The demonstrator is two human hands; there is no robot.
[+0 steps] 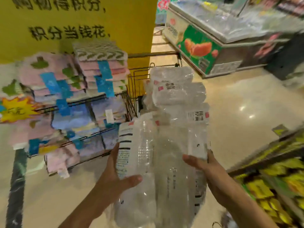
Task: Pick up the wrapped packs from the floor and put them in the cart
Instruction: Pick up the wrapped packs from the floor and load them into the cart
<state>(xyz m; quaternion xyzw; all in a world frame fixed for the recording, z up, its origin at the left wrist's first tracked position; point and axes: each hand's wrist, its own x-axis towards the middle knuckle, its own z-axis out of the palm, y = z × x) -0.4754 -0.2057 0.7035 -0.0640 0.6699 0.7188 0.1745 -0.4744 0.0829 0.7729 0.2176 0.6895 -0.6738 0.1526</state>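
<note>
I hold a large clear wrapped pack [161, 170] with white labels in front of me, above the floor. My left hand [115, 176] grips its left side with the thumb across the front. My right hand [202, 167] grips its right side. Just beyond it, several similar clear wrapped packs [174, 89] are piled in the wire cart [133, 89], whose dark and orange bars show at the pile's left. The held pack's far end reaches the pile in the cart; I cannot tell whether it touches.
A wire rack of folded pastel towels [69, 102] stands close on the left, before a yellow pillar [82, 22]. A chest freezer [213, 46] sits at the back right. A shelf of yellow packets [279, 186] runs along the right. Shiny floor [246, 112] lies between.
</note>
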